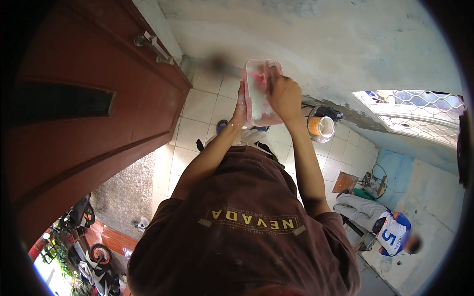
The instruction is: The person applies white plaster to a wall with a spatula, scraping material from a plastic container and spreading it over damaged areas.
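A shallow rectangular plastic tray (pixel 256 106), pale inside with pink-red smears, is held up in front of my body. Along its left side, near the lower corner, my left hand (pixel 240 111) grips it, and white specks mark that wrist. Over the tray's upper right part is my right hand (pixel 285 96), its fingers curled. A reddish, motion-blurred shape shows at those fingers, and its kind cannot be made out.
An orange-sided tub (pixel 322 127) stands to the right near the patchy wall (pixel 316 39). A red-brown door (pixel 79 143) fills the left. Another person (pixel 377 222) is at lower right, near a grilled window (pixel 419 111). Motorcycles (pixel 96 266) stand at lower left, and tiles (pixel 197 106) cover the floor.
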The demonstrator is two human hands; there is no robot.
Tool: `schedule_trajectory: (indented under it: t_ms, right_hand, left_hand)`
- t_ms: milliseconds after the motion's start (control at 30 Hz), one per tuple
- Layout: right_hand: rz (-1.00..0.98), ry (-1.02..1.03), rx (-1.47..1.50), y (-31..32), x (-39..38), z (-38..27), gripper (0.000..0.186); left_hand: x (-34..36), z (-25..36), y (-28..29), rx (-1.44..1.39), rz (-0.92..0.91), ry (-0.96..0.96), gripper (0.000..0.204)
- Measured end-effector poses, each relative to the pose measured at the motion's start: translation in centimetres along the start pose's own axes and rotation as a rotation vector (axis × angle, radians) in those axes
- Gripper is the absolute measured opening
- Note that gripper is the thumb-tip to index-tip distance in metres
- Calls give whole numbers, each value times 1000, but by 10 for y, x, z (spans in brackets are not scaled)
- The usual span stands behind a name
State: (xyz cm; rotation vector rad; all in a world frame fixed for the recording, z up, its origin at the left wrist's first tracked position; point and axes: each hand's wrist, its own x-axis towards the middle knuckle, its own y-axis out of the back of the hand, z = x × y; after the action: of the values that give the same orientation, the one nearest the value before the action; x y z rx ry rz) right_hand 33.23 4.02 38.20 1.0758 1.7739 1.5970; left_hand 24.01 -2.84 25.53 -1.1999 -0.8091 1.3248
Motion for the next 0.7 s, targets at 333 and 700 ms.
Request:
schedule_trajectory:
  t_ms: [333,700]
  right_hand:
    - [26,-117,206,9,0,-6,13]
    - [33,55,257,-16,11,-8,15]
  left_hand:
    - [4,11,6,-22,4,-93,91]
    - [13,9,-2,24,80,-56,83]
